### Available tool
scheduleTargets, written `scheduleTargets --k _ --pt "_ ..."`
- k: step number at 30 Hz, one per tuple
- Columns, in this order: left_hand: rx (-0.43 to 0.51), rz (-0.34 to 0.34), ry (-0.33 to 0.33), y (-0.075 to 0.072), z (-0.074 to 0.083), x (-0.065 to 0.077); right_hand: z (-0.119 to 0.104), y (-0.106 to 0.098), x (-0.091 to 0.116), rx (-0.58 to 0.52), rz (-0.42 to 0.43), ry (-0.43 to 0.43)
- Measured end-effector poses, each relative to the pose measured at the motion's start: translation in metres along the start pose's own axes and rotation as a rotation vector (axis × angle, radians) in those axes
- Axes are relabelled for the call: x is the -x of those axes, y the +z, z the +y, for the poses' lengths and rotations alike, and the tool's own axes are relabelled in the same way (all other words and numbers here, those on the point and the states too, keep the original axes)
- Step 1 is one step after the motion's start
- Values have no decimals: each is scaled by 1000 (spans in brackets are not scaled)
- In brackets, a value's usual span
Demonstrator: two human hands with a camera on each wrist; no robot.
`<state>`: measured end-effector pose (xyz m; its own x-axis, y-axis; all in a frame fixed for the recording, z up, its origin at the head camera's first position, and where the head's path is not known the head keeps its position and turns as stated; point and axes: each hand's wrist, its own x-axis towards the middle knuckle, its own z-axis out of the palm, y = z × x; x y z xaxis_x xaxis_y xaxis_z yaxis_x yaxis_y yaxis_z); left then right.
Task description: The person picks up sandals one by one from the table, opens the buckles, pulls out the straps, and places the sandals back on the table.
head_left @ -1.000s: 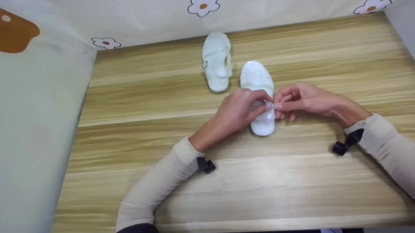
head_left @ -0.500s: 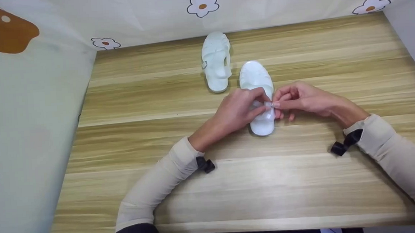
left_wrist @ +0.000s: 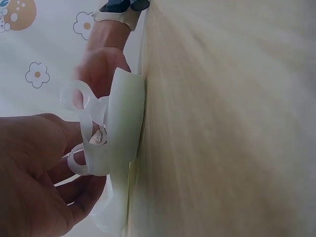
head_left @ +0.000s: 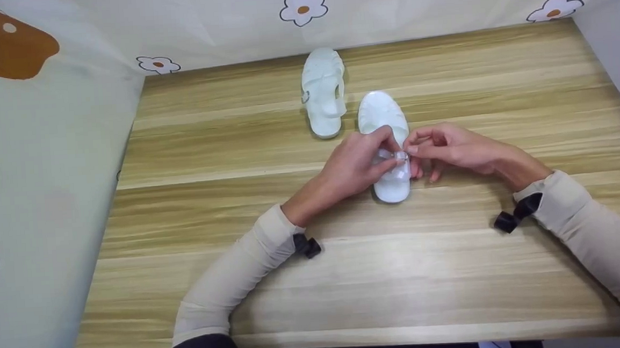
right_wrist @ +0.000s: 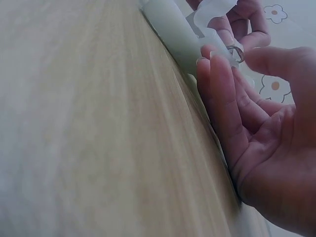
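A white sandal (head_left: 381, 110) lies on the table, toe pointing away. My left hand (head_left: 355, 160) comes over it from the left and pinches its translucent strap (head_left: 400, 156) between thumb and index finger. At the sandal's right side, my right hand (head_left: 451, 146) holds the small metal buckle (right_wrist: 238, 53) with thumb and fingertips. In the left wrist view the loose strap (left_wrist: 79, 94) loops above the sole, and a bit of metal shows beneath it. The fingertips partly cover where strap and buckle meet.
The matching white sandal (head_left: 324, 95) lies farther back and left, a round buckle on its left side. The wooden table (head_left: 223, 163) meets a flower-patterned cloth wall (head_left: 236, 22) at the back. Black wrist cameras sit on both beige sleeves.
The right thumb has shifted slightly back, uncovering more of the strap and buckle. The left index finger is a little more raised. Both sandals have stayed in place.
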<state>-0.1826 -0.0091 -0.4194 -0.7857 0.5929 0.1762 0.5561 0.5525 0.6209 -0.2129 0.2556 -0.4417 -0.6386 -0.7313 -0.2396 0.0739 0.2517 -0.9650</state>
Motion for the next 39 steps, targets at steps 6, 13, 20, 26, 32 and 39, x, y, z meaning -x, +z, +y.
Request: scheduleTargets --k 6,13,20,26,32,39 --pt "10 -2 -19 -1 0 0 0 2 0 5 15 10" --pt "67 -35 -20 -3 -3 -1 2 1 -1 -21 24 1" --pt "60 -55 1 -9 -7 -2 2 -2 1 -76 -18 -60" --pt "96 -88 16 -15 -10 -3 0 -2 2 -125 -38 -74" --pt "136 -89 23 -15 -11 -3 1 -1 1 -82 -43 -108" --pt "149 -40 61 -11 -14 -3 2 0 1 -51 11 -86"
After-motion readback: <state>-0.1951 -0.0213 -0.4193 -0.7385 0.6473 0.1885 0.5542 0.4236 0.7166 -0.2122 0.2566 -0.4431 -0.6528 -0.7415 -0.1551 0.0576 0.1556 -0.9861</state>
